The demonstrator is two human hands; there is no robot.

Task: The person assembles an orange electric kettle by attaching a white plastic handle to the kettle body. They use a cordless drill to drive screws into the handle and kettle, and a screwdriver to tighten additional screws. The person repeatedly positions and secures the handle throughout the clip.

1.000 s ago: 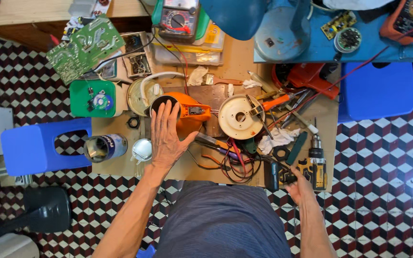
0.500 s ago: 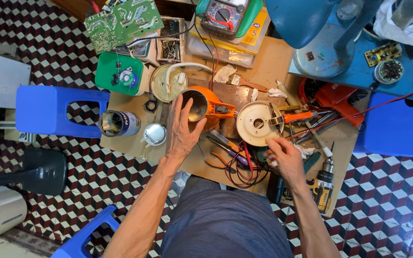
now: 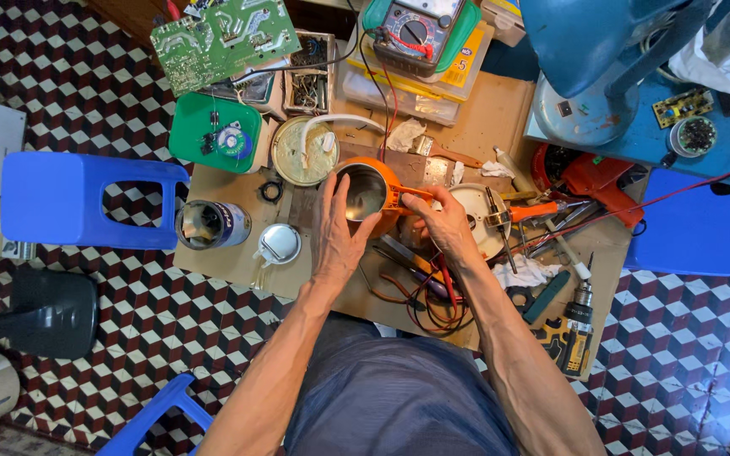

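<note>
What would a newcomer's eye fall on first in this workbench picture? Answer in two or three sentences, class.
First, the orange pot at the middle of the cluttered board, with the left hand on its near side and the right hand at its handle. Next, the green circuit board at the top left, and the blue stool on the checkered floor to the left.

The orange pot (image 3: pixel 371 192) looks glossy plastic outside (shiny metal inside), on a matt wooden board (image 3: pixel 483 118).
</note>
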